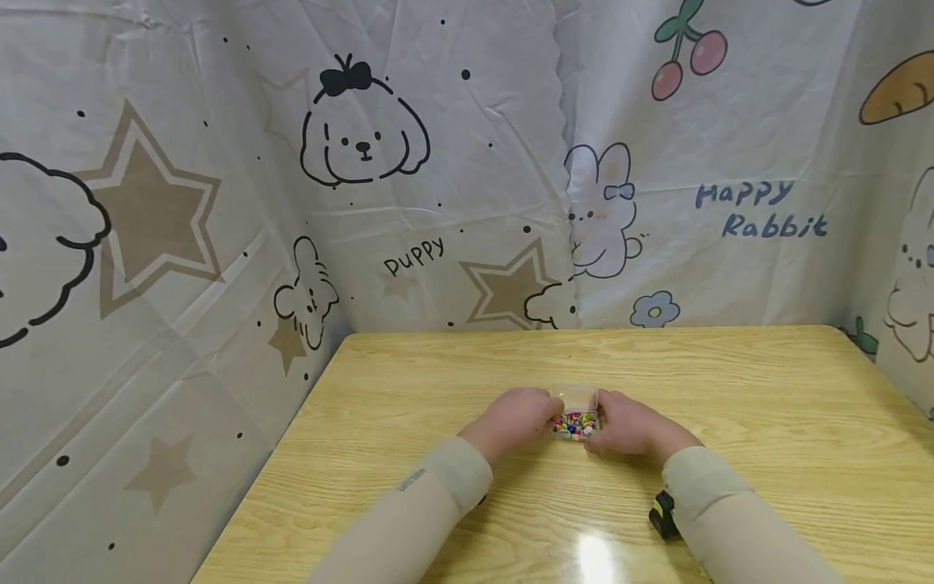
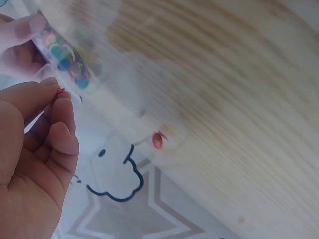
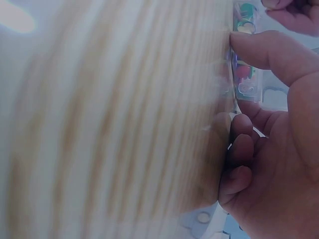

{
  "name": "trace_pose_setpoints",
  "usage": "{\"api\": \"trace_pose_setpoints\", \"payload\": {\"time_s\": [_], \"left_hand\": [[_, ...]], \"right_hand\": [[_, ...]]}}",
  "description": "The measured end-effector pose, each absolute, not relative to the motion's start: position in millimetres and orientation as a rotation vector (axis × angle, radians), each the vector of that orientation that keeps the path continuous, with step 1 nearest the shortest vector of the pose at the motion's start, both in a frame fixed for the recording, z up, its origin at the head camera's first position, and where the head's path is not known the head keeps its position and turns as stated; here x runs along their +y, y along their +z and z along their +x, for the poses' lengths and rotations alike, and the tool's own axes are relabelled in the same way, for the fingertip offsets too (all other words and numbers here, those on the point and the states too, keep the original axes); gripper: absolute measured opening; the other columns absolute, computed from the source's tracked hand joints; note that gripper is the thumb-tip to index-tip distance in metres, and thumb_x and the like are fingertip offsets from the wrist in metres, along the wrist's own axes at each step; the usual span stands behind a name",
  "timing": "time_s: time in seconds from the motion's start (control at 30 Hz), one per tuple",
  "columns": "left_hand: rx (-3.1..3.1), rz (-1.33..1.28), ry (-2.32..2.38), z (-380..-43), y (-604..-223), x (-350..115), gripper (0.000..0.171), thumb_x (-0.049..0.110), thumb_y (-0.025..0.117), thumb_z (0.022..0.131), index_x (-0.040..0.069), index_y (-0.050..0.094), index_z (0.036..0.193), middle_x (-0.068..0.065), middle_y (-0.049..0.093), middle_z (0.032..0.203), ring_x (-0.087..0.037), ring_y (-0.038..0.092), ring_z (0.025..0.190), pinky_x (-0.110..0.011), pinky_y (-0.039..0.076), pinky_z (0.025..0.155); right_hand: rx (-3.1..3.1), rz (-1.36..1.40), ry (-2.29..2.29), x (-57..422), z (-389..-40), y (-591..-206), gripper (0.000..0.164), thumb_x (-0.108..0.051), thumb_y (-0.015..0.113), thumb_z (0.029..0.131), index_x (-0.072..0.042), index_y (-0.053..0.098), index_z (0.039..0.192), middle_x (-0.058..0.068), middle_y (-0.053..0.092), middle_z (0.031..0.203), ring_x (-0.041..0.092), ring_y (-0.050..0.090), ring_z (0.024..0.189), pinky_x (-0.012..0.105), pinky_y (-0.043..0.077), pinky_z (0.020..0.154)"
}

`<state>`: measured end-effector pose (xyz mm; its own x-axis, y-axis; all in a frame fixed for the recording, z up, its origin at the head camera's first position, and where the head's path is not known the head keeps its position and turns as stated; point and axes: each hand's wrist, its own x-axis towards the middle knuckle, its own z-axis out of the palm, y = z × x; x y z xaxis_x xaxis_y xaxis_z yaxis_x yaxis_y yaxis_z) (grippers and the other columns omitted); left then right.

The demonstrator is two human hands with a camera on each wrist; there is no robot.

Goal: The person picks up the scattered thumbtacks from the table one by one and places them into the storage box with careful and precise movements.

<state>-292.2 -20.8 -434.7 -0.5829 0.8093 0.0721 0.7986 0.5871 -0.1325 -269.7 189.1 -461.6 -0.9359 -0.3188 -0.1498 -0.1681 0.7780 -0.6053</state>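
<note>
A small clear plastic box point(image 1: 576, 436) full of colourful beads or trinkets stands on the table with its transparent lid point(image 1: 576, 396) raised at the back. My right hand point(image 1: 629, 423) grips the box at its right side; in the right wrist view the thumb point(image 3: 259, 50) lies across the front wall, with fingers behind. At the left side of the box is my left hand point(image 1: 516, 414). Its thumb and forefinger pinch a tiny pinkish-red piece point(image 2: 61, 90), mostly covered by the fingertips. A pink ring-shaped piece point(image 2: 157, 140) lies on the tabletop in the left wrist view.
The wood-grain table point(image 1: 409, 373) reaches back to a white cloth point(image 1: 467, 162) printed with cartoon animals, which also hangs along the left and right sides. A black-and-yellow device point(image 1: 662, 515) sits by the right sleeve.
</note>
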Motion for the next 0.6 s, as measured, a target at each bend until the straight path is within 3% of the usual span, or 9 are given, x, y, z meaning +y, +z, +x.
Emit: {"api": "trace_pose_setpoints", "payload": {"time_s": [0.6], "left_hand": [[-2.682,-1.373,0.217,-292,-437,-8,0.015,0.015,0.059,0.095,0.020,0.064,0.081,0.008,0.054,0.073,-0.004,0.044,0.060,-0.017,0.042,0.054]], "right_hand": [[2.730,-0.406,-0.898,186,-269,-459,0.040,-0.026,0.079,0.071,-0.011,0.049,0.093,0.005,0.051,0.091,0.020,0.047,0.079,0.040,0.042,0.073]]}}
